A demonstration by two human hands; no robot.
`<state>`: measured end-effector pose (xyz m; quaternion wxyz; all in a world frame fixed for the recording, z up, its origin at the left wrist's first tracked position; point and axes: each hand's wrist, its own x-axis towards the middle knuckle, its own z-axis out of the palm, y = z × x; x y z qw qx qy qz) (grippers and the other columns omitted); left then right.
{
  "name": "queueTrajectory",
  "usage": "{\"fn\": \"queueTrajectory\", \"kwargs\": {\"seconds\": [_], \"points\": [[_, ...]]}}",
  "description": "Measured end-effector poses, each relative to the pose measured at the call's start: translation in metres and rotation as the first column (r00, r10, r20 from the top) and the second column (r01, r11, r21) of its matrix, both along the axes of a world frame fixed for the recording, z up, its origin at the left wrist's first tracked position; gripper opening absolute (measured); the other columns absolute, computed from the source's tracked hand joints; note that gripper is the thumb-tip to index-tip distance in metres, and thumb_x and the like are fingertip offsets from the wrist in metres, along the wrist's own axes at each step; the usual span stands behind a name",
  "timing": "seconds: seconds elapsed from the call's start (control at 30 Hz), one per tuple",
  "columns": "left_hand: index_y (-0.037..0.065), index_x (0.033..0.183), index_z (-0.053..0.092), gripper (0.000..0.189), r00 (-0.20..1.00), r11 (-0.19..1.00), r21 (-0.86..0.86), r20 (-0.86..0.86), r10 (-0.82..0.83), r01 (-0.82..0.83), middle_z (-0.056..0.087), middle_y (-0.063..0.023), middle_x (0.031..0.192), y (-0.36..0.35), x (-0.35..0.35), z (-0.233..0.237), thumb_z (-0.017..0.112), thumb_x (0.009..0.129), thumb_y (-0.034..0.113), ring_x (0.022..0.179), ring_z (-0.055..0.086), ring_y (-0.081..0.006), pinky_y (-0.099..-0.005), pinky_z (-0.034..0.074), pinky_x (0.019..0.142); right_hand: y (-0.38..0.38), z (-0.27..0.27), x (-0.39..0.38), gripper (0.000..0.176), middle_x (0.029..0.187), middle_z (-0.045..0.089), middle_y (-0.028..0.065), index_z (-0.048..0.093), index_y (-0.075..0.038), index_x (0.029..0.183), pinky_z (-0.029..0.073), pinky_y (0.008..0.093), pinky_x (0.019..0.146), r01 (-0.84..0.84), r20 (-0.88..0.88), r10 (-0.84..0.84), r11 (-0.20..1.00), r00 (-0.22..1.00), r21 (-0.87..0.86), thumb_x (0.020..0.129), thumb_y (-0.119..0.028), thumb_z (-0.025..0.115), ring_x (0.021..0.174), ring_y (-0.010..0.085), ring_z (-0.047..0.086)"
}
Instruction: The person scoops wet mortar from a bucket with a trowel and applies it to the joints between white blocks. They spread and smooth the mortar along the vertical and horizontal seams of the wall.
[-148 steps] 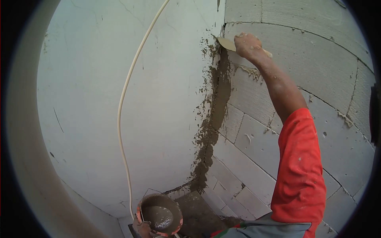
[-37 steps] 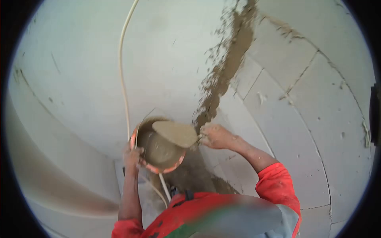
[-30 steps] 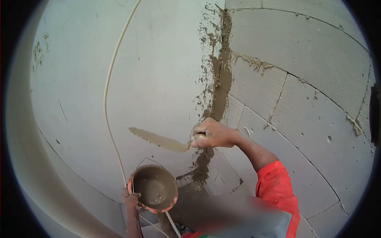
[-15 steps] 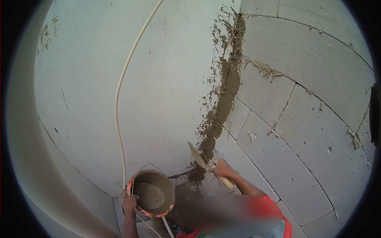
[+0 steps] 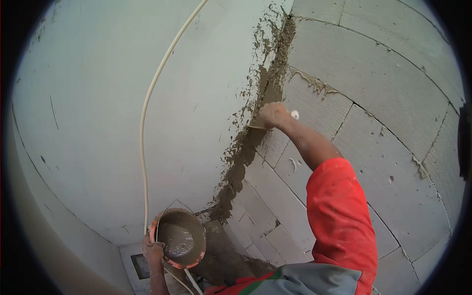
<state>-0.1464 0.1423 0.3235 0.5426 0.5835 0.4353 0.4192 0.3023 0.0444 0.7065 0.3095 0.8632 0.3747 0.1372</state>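
Note:
My right hand (image 5: 273, 115) is closed around a trowel, held against the wet mortar in the corner joint. The trowel's blade (image 5: 259, 128) shows nearly edge-on below the fist, and the pale end of its handle (image 5: 295, 114) sticks out to the right. A strip of grey-brown mortar (image 5: 238, 169) runs down the corner, with splatter on the smooth wall to its left. Low on the left, my left hand (image 5: 153, 250) grips the rim of an orange, mortar-stained bucket (image 5: 195, 226), tilted to show wet mortar (image 5: 178, 240) inside.
A cream hose (image 5: 143, 118) hangs down the smooth pale wall (image 5: 98, 123) and passes by the bucket. On the right rises a wall of large light blocks (image 5: 393, 128) with open joints. Mortar-stained floor (image 5: 221, 250) lies below the corner, right of the bucket.
My right hand has moved up the corner with the trowel, from low near the bucket to mid-height on the mortar strip. My left hand stays on the bucket, and the view has shifted slightly.

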Motion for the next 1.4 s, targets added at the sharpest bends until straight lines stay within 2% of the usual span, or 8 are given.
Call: {"fn": "queueTrajectory", "kwargs": {"seconds": [0.07,0.23,0.37,0.73,0.87,1.1,1.23,1.4], "points": [[-0.005,0.115,0.06,0.055,0.998,0.999,0.028,-0.043,0.044,-0.042,0.061,-0.0081,0.077,0.005,-0.003,-0.035,0.051,0.06,-0.007,0.055,0.056,-0.0191,-0.0286,0.042,0.042,0.015,0.066,-0.012,0.032,0.108,0.07,0.0055,0.071,-0.014,0.107,0.056,0.0371,0.08,0.096,0.091,-0.098,0.995,0.991,0.021,0.076,-0.023,0.068,0.098,0.0224,0.068],[-0.001,0.116,0.063,0.061,0.98,0.977,-0.191,-0.187,0.062,-0.098,0.067,-0.0146,0.09,0.006,-0.001,-0.008,0.058,0.055,-0.006,0.081,0.065,-0.0286,-0.0349,0.05,0.077,0.016,0.215,-0.043,0.026,0.103,0.07,0.0104,0.07,-0.008,0.105,0.055,0.0357,0.074,0.13,0.265,-0.19,0.965,0.945,0.227,0.08,-0.012,0.063,0.091,0.0216,0.068],[-0.003,0.111,0.064,0.059,0.987,0.974,-0.21,-0.15,0.054,-0.085,0.068,-0.0143,0.088,0.013,-0.007,-0.041,0.061,0.052,-0.007,0.078,0.065,-0.0279,-0.0353,0.05,0.075,-0.012,0.262,-0.065,0.032,0.111,0.068,0.0104,0.069,-0.009,0.11,0.055,0.0384,0.078,0.03,0.347,-0.152,0.943,0.925,0.331,0.078,-0.007,0.063,0.1,0.0248,0.067],[-0.006,0.106,0.064,0.055,0.998,0.98,-0.191,-0.012,0.054,-0.056,0.066,-0.011,0.082,0.008,-0.013,-0.008,0.057,0.052,-0.012,0.071,0.064,-0.0241,-0.0339,0.051,0.064,-0.028,0.253,-0.051,0.027,0.116,0.067,0.0067,0.07,-0.016,0.112,0.054,0.0483,0.082,-0.195,0.589,-0.15,0.855,0.794,0.48,0.087,-0.011,0.06,0.106,0.0278,0.065],[-0.006,0.107,0.064,0.055,0.994,0.975,-0.193,-0.022,0.104,-0.107,0.064,-0.0093,0.078,0.018,-0.02,-0.014,0.054,0.053,-0.014,0.062,0.061,-0.0217,-0.0331,0.049,0.055,-0.058,0.222,-0.062,0.02,0.107,0.069,0.0148,0.07,-0.006,0.103,0.056,0.0451,0.079,-0.244,0.538,-0.122,0.794,0.834,0.557,0.086,-0.01,0.059,0.099,0.0292,0.068],[-0.005,0.11,0.063,0.055,0.995,0.958,-0.273,0.007,0.096,-0.091,0.064,-0.0091,0.076,0.007,-0.038,0.031,0.053,0.056,-0.013,0.051,0.057,-0.0177,-0.0296,0.045,0.043,-0.098,0.138,-0.064,0.025,0.093,0.068,0.0172,0.068,-0.002,0.09,0.054,0.0409,0.074,-0.5,0.451,0.216,0.381,0.866,0.778,0.084,-0.026,0.064,0.082,0.0298,0.068],[-0.005,0.11,0.063,0.055,0.99,0.96,-0.246,0.014,0.142,-0.134,0.064,-0.0093,0.076,0.007,-0.043,0.041,0.053,0.057,-0.013,0.05,0.057,-0.0176,-0.0294,0.045,0.041,-0.109,0.124,-0.079,0.03,0.075,0.066,0.0106,0.068,0.002,0.09,0.048,0.031,0.062,-0.42,0.266,0.551,0.171,0.791,0.891,0.081,-0.026,0.072,0.067,0.0158,0.061],[-0.004,0.11,0.062,0.054,0.982,0.959,-0.217,0.01,0.19,-0.183,0.064,-0.0096,0.075,0.016,-0.05,0.034,0.053,0.058,-0.013,0.048,0.056,-0.0173,-0.0292,0.044,0.039,-0.083,0.127,-0.034,0.025,0.074,0.067,0.008,0.068,-0.001,0.086,0.05,0.0356,0.065,-0.067,0.064,0.848,-0.034,0.525,0.997,0.082,-0.026,0.072,0.069,0.0171,0.063]]}}
